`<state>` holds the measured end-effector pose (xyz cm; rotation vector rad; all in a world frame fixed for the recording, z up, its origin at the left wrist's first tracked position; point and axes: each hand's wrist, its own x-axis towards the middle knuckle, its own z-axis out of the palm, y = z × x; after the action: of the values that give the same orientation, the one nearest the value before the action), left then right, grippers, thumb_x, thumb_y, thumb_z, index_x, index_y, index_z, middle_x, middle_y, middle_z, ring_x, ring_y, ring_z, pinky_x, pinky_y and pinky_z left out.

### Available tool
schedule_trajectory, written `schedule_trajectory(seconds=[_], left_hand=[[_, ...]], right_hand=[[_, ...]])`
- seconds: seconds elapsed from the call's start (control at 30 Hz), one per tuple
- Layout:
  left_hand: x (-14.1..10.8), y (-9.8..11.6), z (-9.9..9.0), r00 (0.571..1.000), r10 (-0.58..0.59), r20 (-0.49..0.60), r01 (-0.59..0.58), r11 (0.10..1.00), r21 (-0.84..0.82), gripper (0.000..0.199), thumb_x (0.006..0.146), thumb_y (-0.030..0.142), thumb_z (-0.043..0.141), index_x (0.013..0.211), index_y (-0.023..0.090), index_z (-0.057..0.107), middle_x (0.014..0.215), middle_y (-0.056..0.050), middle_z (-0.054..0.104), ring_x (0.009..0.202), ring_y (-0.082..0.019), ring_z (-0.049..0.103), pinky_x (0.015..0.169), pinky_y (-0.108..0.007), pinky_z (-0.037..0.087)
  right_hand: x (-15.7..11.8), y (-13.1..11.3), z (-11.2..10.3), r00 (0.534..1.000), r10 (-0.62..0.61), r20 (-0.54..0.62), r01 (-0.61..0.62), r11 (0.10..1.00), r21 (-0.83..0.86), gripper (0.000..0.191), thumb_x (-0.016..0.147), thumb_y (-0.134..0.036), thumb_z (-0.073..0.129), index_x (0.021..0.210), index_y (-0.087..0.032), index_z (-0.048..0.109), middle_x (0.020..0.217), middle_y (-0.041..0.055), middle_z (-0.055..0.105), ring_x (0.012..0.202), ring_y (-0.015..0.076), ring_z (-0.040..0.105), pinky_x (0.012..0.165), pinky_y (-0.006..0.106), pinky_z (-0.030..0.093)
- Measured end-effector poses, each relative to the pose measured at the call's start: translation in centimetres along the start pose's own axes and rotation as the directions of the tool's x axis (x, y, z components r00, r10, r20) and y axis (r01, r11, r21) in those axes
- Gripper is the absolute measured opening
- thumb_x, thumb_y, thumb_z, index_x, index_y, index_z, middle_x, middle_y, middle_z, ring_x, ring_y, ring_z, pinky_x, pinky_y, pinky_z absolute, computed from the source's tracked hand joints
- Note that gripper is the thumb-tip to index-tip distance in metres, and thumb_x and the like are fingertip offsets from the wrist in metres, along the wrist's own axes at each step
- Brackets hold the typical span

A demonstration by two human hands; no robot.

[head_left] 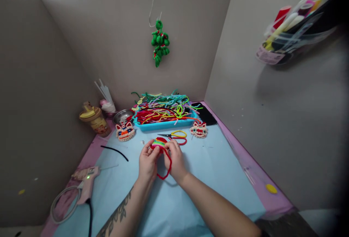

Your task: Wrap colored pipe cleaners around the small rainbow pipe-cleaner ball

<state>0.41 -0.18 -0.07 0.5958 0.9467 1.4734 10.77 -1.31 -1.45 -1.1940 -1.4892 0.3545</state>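
Observation:
A small striped piece (159, 142) in red, green, yellow and blue sits between both hands, above the blue table cover. My left hand (148, 159) pinches its left side with thumb and fingers. On the right side, the fingers of my right hand (176, 157) are closed on the same piece. From it a red fuzzy strand (170, 164) hangs down in a loop between the hands. Scissors (174, 135) with yellow and red handles lie just beyond the hands, their blades pointing left.
A blue tray (163, 124) of colourful fuzzy strands stands at the back, with animal-face pieces (125, 132) (199, 130) before it. At left are a cup (96, 122), a metal bowl (123, 116), a black strand (115, 151) and a corded glue gun (88, 184).

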Motion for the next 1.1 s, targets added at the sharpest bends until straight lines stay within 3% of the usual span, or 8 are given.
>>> schedule_trajectory(seconds=[0.2, 0.33, 0.5, 0.67, 0.77, 0.83, 0.97, 1.1], left_hand=[[0.0, 0.1, -0.3, 0.994, 0.109, 0.009, -0.109, 0.984, 0.141, 0.052, 0.059, 0.027, 0.082, 0.105, 0.015, 0.061, 0.082, -0.004, 0.072, 0.071, -0.014, 0.068, 0.07, -0.025, 0.052], [0.0, 0.2, -0.1, 0.995, 0.098, 0.002, -0.098, 0.989, 0.115, 0.051, 0.059, 0.027, 0.082, 0.105, 0.015, 0.061, 0.078, -0.003, 0.071, 0.068, -0.012, 0.067, 0.067, -0.023, 0.051], [0.4, 0.8, 0.0, 0.996, 0.0, -0.089, -0.006, 0.998, -0.062, 0.056, 0.054, 0.025, 0.086, 0.103, 0.017, 0.06, 0.074, 0.0, 0.069, 0.062, -0.01, 0.065, 0.059, -0.018, 0.049], [0.7, 1.3, -0.2, 0.995, -0.029, -0.099, 0.016, 0.991, -0.131, 0.06, 0.048, 0.022, 0.088, 0.102, 0.019, 0.061, 0.074, 0.002, 0.068, 0.059, -0.008, 0.064, 0.056, -0.016, 0.048], [1.1, 1.6, -0.5, 0.996, 0.011, -0.085, -0.02, 0.994, -0.11, 0.06, 0.049, 0.024, 0.088, 0.103, 0.019, 0.06, 0.076, 0.001, 0.068, 0.063, -0.01, 0.065, 0.06, -0.018, 0.05], [1.3, 1.9, -0.8, 0.994, 0.068, -0.087, -0.075, 0.994, -0.078, 0.06, 0.051, 0.026, 0.087, 0.103, 0.018, 0.06, 0.078, 0.001, 0.069, 0.067, -0.011, 0.066, 0.064, -0.02, 0.051], [1.5, 1.9, -1.2, 0.988, 0.145, -0.045, -0.144, 0.989, 0.02, 0.056, 0.057, 0.031, 0.085, 0.105, 0.018, 0.06, 0.083, -0.002, 0.07, 0.073, -0.012, 0.067, 0.07, -0.024, 0.051], [1.2, 1.3, -1.2, 0.987, 0.155, 0.045, -0.159, 0.984, 0.082, 0.048, 0.068, 0.042, 0.076, 0.106, 0.017, 0.062, 0.088, -0.005, 0.07, 0.077, -0.015, 0.067, 0.075, -0.029, 0.052]], right_hand=[[0.1, -0.7, -0.6, 0.998, -0.057, 0.037, 0.054, 0.996, 0.076, 0.018, 0.086, -0.019, 0.054, 0.103, -0.02, 0.059, 0.098, 0.0087, 0.059, 0.093, 0.0218, 0.056, 0.083, 0.036, 0.048], [0.2, -1.1, -0.9, 0.991, -0.128, 0.039, 0.117, 0.969, 0.216, 0.015, 0.086, -0.016, 0.053, 0.09, -0.023, 0.066, 0.085, 0.005, 0.065, 0.082, 0.0185, 0.061, 0.077, 0.032, 0.05], [0.5, -0.4, -1.0, 0.995, 0.092, -0.032, -0.076, 0.944, 0.321, 0.009, 0.081, -0.019, 0.06, 0.078, -0.022, 0.068, 0.077, 0.0028, 0.068, 0.073, 0.0177, 0.062, 0.07, 0.03, 0.05], [0.7, 0.6, -0.7, 0.938, 0.344, 0.042, -0.334, 0.863, 0.38, 0.011, 0.078, -0.025, 0.061, 0.073, -0.019, 0.068, 0.072, 0.0035, 0.068, 0.07, 0.0187, 0.061, 0.067, 0.03, 0.049], [1.1, 1.5, -1.0, 0.952, 0.26, 0.162, -0.301, 0.888, 0.347, 0.012, 0.076, -0.024, 0.062, 0.082, -0.019, 0.071, 0.081, 0.0054, 0.07, 0.076, 0.0202, 0.063, 0.073, 0.033, 0.05], [1.5, 2.2, -1.6, 0.968, 0.18, 0.173, -0.226, 0.928, 0.296, 0.02, 0.075, -0.021, 0.06, 0.092, -0.021, 0.072, 0.094, 0.0064, 0.071, 0.087, 0.0217, 0.063, 0.083, 0.036, 0.048], [2.4, 2.9, -2.4, 0.947, 0.32, 0.038, -0.317, 0.902, 0.294, 0.02, 0.081, -0.028, 0.054, 0.092, -0.02, 0.07, 0.092, 0.0082, 0.071, 0.088, 0.0231, 0.064, 0.082, 0.039, 0.049], [2.3, 1.8, -1.9, 0.931, 0.331, 0.156, -0.365, 0.871, 0.33, 0.023, 0.08, -0.04, 0.059, 0.077, -0.019, 0.068, 0.081, 0.0062, 0.069, 0.08, 0.0222, 0.062, 0.075, 0.035, 0.048]])
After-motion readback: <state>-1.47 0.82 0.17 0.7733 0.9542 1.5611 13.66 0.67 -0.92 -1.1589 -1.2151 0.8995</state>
